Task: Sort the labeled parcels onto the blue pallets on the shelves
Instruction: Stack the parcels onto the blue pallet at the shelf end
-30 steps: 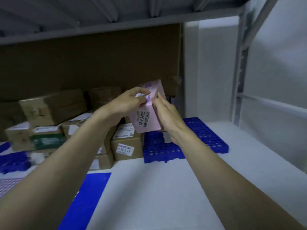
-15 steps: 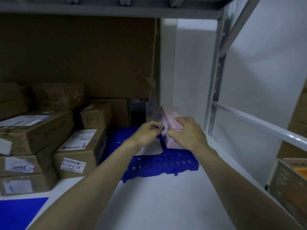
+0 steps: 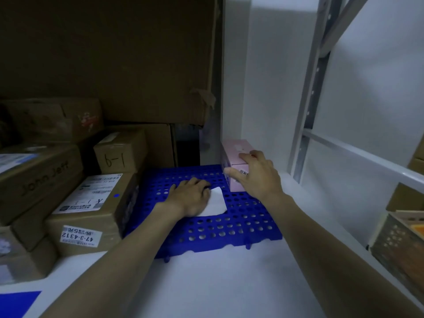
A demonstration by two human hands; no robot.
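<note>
A pink labeled parcel (image 3: 234,152) lies on the far right corner of the blue perforated pallet (image 3: 229,223) on the white shelf. My right hand (image 3: 257,175) lies on top of the parcel, thumb on its left side and fingers over its top. My left hand (image 3: 191,198) lies on the pallet, its fingers curled on the edge of a white paper slip (image 3: 216,203) that lies flat there.
Brown cardboard boxes are stacked left of the pallet: one marked 47-3-4312 (image 3: 91,212), one marked 6-1 (image 3: 119,152). A large cardboard sheet (image 3: 110,56) forms the back. A white rail (image 3: 367,157) and metal upright (image 3: 307,111) stand on the right, with crates (image 3: 399,244) beyond.
The pink parcel has come down from both hands onto the pallet's far right corner. My left hand has left it and now lies on a white slip on the pallet.
</note>
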